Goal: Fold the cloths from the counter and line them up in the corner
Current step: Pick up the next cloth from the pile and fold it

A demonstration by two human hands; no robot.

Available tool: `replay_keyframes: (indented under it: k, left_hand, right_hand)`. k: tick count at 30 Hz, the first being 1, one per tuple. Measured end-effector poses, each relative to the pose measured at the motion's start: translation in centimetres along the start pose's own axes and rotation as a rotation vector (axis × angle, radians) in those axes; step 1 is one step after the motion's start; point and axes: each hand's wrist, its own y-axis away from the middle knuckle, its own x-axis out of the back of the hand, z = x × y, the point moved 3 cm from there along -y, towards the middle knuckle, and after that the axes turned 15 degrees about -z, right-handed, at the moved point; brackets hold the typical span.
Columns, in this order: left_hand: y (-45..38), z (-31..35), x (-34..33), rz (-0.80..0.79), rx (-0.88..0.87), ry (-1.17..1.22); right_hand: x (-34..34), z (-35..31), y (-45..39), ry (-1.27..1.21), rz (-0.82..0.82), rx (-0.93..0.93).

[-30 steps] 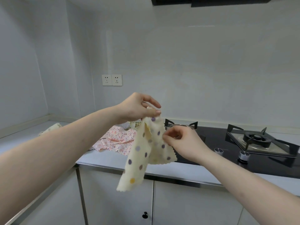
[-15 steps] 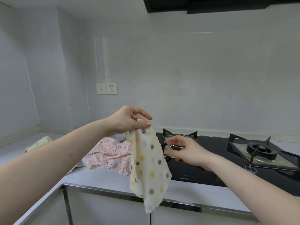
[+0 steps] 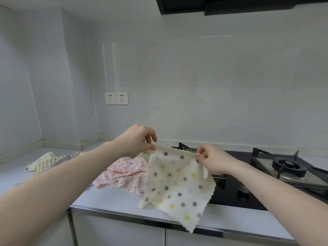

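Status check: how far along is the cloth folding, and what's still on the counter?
Done: seemingly one folded checked cloth lying toward the corner. In hand: the dotted cream cloth hangs spread, unfolded, with the left hand and right hand each pinching a top corner. Left: fold and place it, then the crumpled pink floral cloth and another checked cloth behind it on the counter.

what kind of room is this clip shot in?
Most likely a home kitchen: a gas hob set into the counter, a range hood above it, and wall sockets on the backsplash. Both hands hold a dotted cloth.
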Motion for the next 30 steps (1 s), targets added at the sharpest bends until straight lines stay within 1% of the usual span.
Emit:
replay_keyframes:
  k: [2, 4, 6, 9, 10, 12, 15, 16, 18, 23, 26, 28, 30]
  left_hand:
    - [-0.2, 0.0, 0.3, 0.123, 0.0, -0.012]
    - [-0.1, 0.6, 0.6, 0.206, -0.002, 0.009]
    - [-0.1, 1.8, 0.1, 0.162, -0.017, 0.055]
    - [-0.5, 5.2, -2.6, -0.049, -0.065, 0.115]
    - [-0.8, 6.4, -3.5, -0.089, -0.077, 0.109]
    - [-1.6, 8.5, -5.0, -0.126, -0.087, 0.141]
    - [-2.9, 9.8, -5.8, -0.181, -0.091, 0.331]
    - [-3.2, 9.9, -5.7, -0.172, -0.102, 0.381]
    - [-3.4, 9.8, -4.9, -0.12, -0.112, 0.406]
    - [-3.1, 8.1, -3.1, -0.055, -0.077, 0.237]
    - [-3.2, 6.9, -2.2, -0.025, -0.031, 0.263]
    - [-3.3, 6.6, -1.8, -0.012, -0.023, 0.292]
    - [-3.4, 7.3, -2.4, -0.071, -0.033, 0.315]
  right_hand:
    - [1.2, 0.7, 0.3, 0.054, 0.088, -0.005]
    - [2.4, 1.0, 1.0, 0.02, 0.173, 0.022]
    - [3.4, 0.9, 1.7, -0.017, 0.229, 0.058]
    - [4.2, -0.2, 2.3, -0.002, 0.25, 0.114]
    - [4.3, -0.6, 2.3, 0.0, 0.246, 0.129]
    - [4.8, -1.6, 2.5, -0.008, 0.233, 0.147]
    - [5.8, -2.5, 3.0, -0.051, 0.225, 0.171]
    - [6.2, -2.5, 3.2, -0.052, 0.223, 0.17]
    - [6.8, -2.3, 3.5, -0.04, 0.201, 0.154]
    - [7.2, -0.1, 3.3, -0.01, 0.101, 0.106]
    - [7.5, 0.5, 3.0, -0.009, 0.14, 0.079]
    - [7.7, 0.5, 2.7, -0.05, 0.18, 0.066]
    - [7.9, 0.4, 2.1, -0.082, 0.207, 0.059]
